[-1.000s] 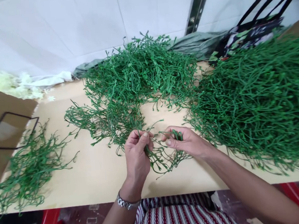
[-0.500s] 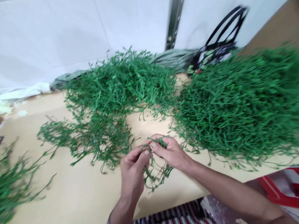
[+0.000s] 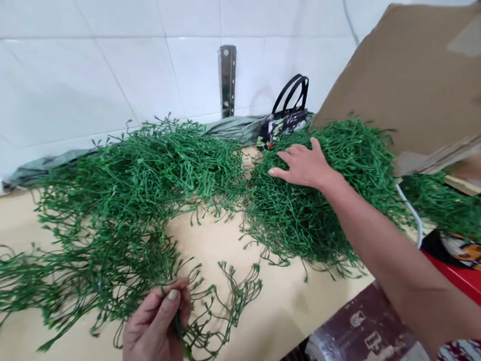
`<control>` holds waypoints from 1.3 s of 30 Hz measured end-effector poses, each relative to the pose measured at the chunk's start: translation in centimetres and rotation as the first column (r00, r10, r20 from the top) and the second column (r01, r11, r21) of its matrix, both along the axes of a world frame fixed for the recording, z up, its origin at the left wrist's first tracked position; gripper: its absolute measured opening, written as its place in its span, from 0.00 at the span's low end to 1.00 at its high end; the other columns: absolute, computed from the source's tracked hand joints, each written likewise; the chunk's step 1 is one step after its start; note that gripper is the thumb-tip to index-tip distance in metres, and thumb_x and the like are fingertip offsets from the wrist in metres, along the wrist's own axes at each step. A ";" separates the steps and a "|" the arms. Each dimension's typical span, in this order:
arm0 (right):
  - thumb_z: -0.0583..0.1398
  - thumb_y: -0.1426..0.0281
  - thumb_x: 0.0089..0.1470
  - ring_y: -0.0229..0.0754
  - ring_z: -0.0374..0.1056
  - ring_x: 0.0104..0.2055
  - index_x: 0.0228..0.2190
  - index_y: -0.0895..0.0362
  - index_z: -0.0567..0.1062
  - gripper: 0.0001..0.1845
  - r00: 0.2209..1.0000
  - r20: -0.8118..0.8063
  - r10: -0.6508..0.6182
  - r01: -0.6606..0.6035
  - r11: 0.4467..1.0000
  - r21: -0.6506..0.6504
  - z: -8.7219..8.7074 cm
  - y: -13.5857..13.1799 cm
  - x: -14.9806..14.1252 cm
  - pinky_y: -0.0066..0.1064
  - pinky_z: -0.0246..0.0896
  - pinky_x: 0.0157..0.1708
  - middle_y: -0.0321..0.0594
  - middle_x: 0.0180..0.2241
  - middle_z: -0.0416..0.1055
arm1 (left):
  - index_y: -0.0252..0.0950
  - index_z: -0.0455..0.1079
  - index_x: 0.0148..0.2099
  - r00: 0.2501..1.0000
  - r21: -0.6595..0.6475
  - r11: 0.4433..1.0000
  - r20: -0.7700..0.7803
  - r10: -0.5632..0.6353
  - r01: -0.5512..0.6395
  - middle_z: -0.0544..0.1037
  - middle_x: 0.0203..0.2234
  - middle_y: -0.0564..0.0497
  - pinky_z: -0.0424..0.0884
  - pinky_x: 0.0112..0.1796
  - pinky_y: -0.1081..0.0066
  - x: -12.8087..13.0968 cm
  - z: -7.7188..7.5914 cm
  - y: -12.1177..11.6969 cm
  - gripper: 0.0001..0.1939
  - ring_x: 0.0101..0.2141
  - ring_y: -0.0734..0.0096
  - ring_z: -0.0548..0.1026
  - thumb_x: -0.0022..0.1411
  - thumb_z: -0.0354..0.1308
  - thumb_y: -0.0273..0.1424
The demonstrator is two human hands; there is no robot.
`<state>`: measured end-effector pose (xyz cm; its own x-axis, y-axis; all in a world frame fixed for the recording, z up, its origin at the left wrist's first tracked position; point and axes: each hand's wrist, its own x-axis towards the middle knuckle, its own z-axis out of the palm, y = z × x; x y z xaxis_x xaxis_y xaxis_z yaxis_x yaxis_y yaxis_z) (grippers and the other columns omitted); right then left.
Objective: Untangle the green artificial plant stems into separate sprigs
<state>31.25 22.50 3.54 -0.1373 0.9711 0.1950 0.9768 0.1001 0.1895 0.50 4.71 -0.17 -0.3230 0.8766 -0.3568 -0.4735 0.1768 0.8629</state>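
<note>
Head view — green stems (image 3: 304,220) partly hide the handbag (image 3: 288,123) — cardboard (image 3: 410,84) rises beside.

1 handbag (image 3: 286,124) stands between 1 metal bracket (image 3: 228,82) and cardboard (image 3: 406,88).

Left fingers (image 3: 167,311) pinching stems (image 3: 192,343), right fingers (image 3: 316,147) splayed

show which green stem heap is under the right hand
The rounded green stem heap before the black-handled floral bag; only it lies under the right hand.
</note>
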 end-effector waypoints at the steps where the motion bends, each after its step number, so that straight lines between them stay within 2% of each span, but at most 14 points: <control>1: 0.44 0.46 0.53 0.56 0.56 0.52 0.49 0.59 0.67 0.36 1.000 0.017 -0.008 0.008 0.999 -0.036 0.1 0.1 0.0 0.59 0.31 0.53 0.52 0.48 0.65 | 0.32 0.74 0.26 1.000 0.006 1.000 0.003 -0.010 0.010 0.74 0.22 0.51 0.62 0.17 0.83 0.0 0.1 0.0 0.12 0.21 0.79 0.66 0.33 0.69 0.29; 5: 0.47 0.47 0.53 0.57 0.57 0.53 0.52 0.57 0.64 0.34 0.999 0.033 0.009 -0.009 1.000 -0.014 2.4 -0.3 -0.3 0.58 0.33 0.53 0.51 0.50 0.64 | 0.33 0.75 0.31 0.996 0.037 0.997 0.049 -0.073 0.071 0.75 0.26 0.49 0.67 0.22 0.80 -0.5 0.3 0.2 0.12 0.26 0.75 0.69 0.38 0.67 0.28; 9: 0.54 0.56 0.53 0.56 0.62 0.49 0.49 0.61 0.67 0.28 0.992 0.029 0.120 -0.120 0.993 0.016 5.6 -2.0 -0.4 0.50 0.49 0.50 0.52 0.46 0.68 | 0.31 0.75 0.33 0.988 0.039 0.989 0.056 -0.142 0.140 0.76 0.27 0.46 0.69 0.26 0.78 -0.7 0.8 0.1 0.12 0.29 0.71 0.71 0.41 0.66 0.28; 11: 0.52 0.61 0.55 0.57 0.63 0.47 0.47 0.63 0.69 0.23 0.986 0.005 0.169 -0.169 0.981 0.100 6.0 -3.4 -1.3 0.46 0.55 0.45 0.54 0.43 0.70 | 0.31 0.75 0.32 0.986 0.054 0.987 0.060 -0.157 0.154 0.76 0.26 0.47 0.69 0.27 0.77 -0.5 1.0 0.1 0.10 0.29 0.71 0.72 0.42 0.65 0.27; 13: 0.49 0.64 0.57 0.55 0.64 0.46 0.45 0.60 0.70 0.20 0.951 -0.088 0.295 -0.271 0.938 0.218 5.3 -5.3 -3.3 0.44 0.56 0.43 0.52 0.42 0.70 | 0.32 0.75 0.31 0.983 0.075 0.984 0.073 -0.167 0.162 0.76 0.27 0.48 0.68 0.28 0.78 -0.2 1.2 0.1 0.08 0.29 0.72 0.71 0.43 0.64 0.27; 15: 0.51 0.64 0.55 0.48 0.67 0.39 0.38 0.55 0.74 0.15 0.809 -0.306 0.502 -0.442 0.863 0.246 3.7 -7.6 -6.2 0.38 0.59 0.37 0.45 0.36 0.72 | 0.32 0.75 0.30 0.981 0.094 0.981 0.081 -0.177 0.170 0.76 0.27 0.48 0.68 0.30 0.77 0.0 1.1 0.3 0.07 0.29 0.74 0.71 0.44 0.63 0.26; 17: 0.53 0.65 0.54 0.42 0.68 0.34 0.33 0.55 0.75 0.12 0.566 -0.583 0.583 -0.634 0.760 0.145 1.6 -10.1 -9.6 0.33 0.60 0.34 0.41 0.32 0.73 | 0.32 0.76 0.30 0.980 0.105 0.978 0.076 -0.186 0.178 0.76 0.28 0.49 0.68 0.31 0.76 0.0 0.8 0.3 0.06 0.29 0.74 0.70 0.45 0.63 0.27; 19: 0.53 0.66 0.55 0.38 0.67 0.32 0.34 0.56 0.75 0.12 0.430 -0.754 0.497 -0.735 0.677 0.027 -0.2 -12.0 -12.6 0.30 0.59 0.32 0.40 0.31 0.73 | 0.33 0.76 0.31 0.978 0.117 0.974 0.051 -0.200 0.193 0.75 0.28 0.49 0.67 0.32 0.76 -0.1 0.5 0.2 0.06 0.29 0.74 0.70 0.47 0.62 0.27; 21: 0.54 0.66 0.55 0.36 0.66 0.32 0.33 0.56 0.74 0.10 0.362 -0.864 0.349 -0.756 0.653 -0.053 -1.5 -13.0 -14.7 0.27 0.58 0.30 0.38 0.31 0.72 | 0.33 0.76 0.31 0.977 0.120 0.970 0.022 -0.214 0.209 0.74 0.28 0.49 0.66 0.34 0.76 -0.2 0.2 0.1 0.06 0.32 0.73 0.70 0.48 0.61 0.28; 24: 0.56 0.67 0.51 0.34 0.64 0.28 0.28 0.56 0.73 0.07 0.349 -0.922 0.170 -0.733 0.662 -0.155 -2.4 -13.3 -16.0 0.24 0.54 0.27 0.35 0.27 0.70 | 0.35 0.77 0.33 0.973 0.099 0.968 -0.008 -0.229 0.229 0.74 0.31 0.48 0.65 0.34 0.76 -0.4 -0.2 -0.1 0.07 0.37 0.70 0.69 0.50 0.61 0.29; 29: 0.54 0.72 0.50 0.31 0.58 0.24 0.22 0.58 0.69 0.08 0.362 -0.924 0.126 -0.740 0.642 -0.202 -3.1 -13.3 -16.0 0.23 0.51 0.24 0.33 0.22 0.64 | 0.36 0.77 0.33 0.947 0.194 0.952 -0.267 -0.179 0.235 0.72 0.35 0.47 0.62 0.44 0.73 -0.3 -0.7 -0.2 0.07 0.45 0.66 0.65 0.52 0.59 0.29; 33: 0.53 0.71 0.50 0.31 0.53 0.21 0.22 0.59 0.68 0.08 0.313 -0.949 -0.032 -0.670 0.701 -0.245 -4.0 -13.7 -15.8 0.22 0.48 0.20 0.32 0.19 0.59 | 0.37 0.77 0.33 0.888 0.245 0.950 -0.456 -0.063 0.193 0.71 0.32 0.49 0.63 0.38 0.75 -0.2 -0.9 -0.4 0.06 0.38 0.70 0.67 0.53 0.59 0.29; 36: 0.54 0.70 0.49 0.31 0.52 0.21 0.22 0.59 0.67 0.08 0.246 -0.961 -0.124 -0.630 0.733 -0.256 -4.3 -14.1 -15.8 0.22 0.48 0.20 0.32 0.19 0.58 | 0.36 0.76 0.31 0.897 0.211 0.964 -0.439 -0.055 0.162 0.72 0.25 0.51 0.63 0.32 0.75 -0.2 -1.3 -0.5 0.05 0.28 0.74 0.67 0.53 0.58 0.29; 39: 0.54 0.66 0.51 0.31 0.50 0.20 0.23 0.58 0.66 0.10 0.159 -0.965 -0.208 -0.633 0.729 -0.261 -4.7 -14.5 -15.9 0.22 0.46 0.18 0.32 0.19 0.56 | 0.34 0.73 0.30 0.924 0.172 0.974 -0.375 -0.076 0.150 0.71 0.20 0.53 0.62 0.25 0.75 -0.2 -1.5 -0.6 0.05 0.21 0.77 0.65 0.54 0.58 0.30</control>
<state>15.39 8.03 -1.19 -0.4890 0.8634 -0.1239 0.2352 -0.0063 -0.9719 0.28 4.12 -1.69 -0.2925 0.9548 -0.0533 -0.1067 0.0228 0.9940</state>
